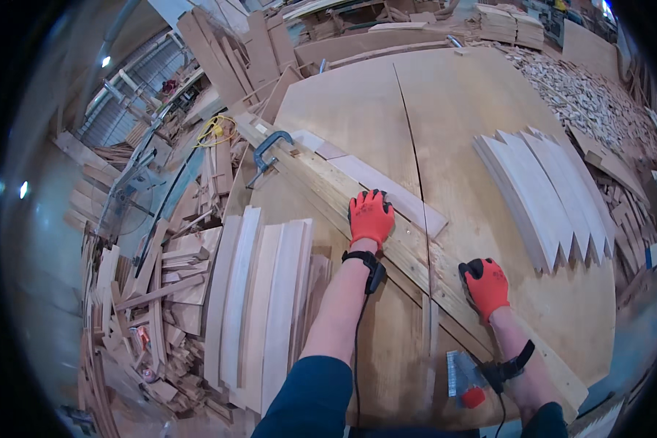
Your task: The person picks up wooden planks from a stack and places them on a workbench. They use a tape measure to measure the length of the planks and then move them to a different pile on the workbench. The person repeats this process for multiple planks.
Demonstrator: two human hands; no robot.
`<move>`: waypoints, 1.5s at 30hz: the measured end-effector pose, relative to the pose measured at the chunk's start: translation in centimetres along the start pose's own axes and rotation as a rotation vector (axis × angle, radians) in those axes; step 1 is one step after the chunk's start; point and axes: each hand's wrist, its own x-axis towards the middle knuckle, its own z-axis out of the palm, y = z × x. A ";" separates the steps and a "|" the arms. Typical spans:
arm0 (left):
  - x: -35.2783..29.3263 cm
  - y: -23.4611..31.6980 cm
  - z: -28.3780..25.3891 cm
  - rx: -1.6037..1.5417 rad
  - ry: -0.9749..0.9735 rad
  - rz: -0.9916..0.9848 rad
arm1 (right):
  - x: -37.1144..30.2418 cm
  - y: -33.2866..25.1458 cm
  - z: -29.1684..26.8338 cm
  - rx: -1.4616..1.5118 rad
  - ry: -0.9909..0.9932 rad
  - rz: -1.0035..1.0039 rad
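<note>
A long wooden plank [317, 182] runs diagonally over the large plywood tabletop [474, 102], with a blue-grey C-clamp [261, 155] on its far-left end. Along the plank's far side lies a flat, pale wooden board [405, 201]. My left hand [371, 217], in a red glove with black fingertips, bends its fingers over the board's edge beside the plank. Close to the plank's nearer part, my right hand [487, 287] is curled closed in a matching glove; whatever it may hold is hidden. Black straps with cables circle both wrists.
Curved pale wooden pieces with pointed ends [547, 197] stand together on the right. More curved boards [263, 299] are stacked at left. A clear container with a red cap [473, 396] lies near my right forearm. Wood scraps [598, 102] heap beyond the table, which has a dark seam.
</note>
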 end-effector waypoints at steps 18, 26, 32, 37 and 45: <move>0.4 0.6 1.5 -0.266 0.280 -0.015 | 13.7 -6.6 -0.5 -0.125 -0.118 -0.521; -10.5 5.0 -1.6 -0.525 0.238 0.055 | 25.0 -7.7 -6.0 -0.568 0.134 -0.658; -15.5 5.7 -15.7 -0.132 0.102 -0.033 | 23.0 -13.1 3.6 -0.317 -0.299 -0.394; -16.5 3.8 -20.5 0.199 0.064 -0.420 | 23.4 -13.6 6.4 -0.454 -0.212 -0.455; -22.9 0.2 -20.7 0.278 -0.067 -0.664 | 25.0 -10.7 3.0 -0.595 -0.291 -0.391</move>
